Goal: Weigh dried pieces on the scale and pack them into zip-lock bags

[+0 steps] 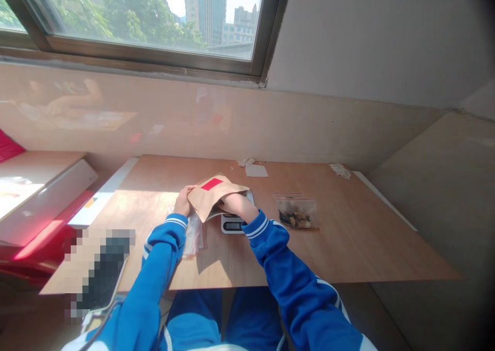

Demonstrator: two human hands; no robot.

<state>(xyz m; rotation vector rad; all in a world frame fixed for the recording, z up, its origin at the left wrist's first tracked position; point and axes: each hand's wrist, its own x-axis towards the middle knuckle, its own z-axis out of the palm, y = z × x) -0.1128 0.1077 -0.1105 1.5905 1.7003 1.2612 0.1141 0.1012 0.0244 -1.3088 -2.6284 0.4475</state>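
A brown kraft paper bag with a red label is tilted over the middle of the table, its mouth toward the right. My left hand grips the bag's left side, fingers behind it. My right hand reaches into the bag's opening; its fingertips are hidden inside, so what they hold cannot be seen. Beneath the bag and right hand is a small white digital scale, its plate mostly covered. Clear plastic zip bags lie by my left wrist. Right of the scale rests a zip bag of dark and tan dried pieces.
A white paper card and crumpled tissue lie at the table's back edge, with more tissue at back right. A blurred-out dark device is at the front left. The wall and window stand behind the table.
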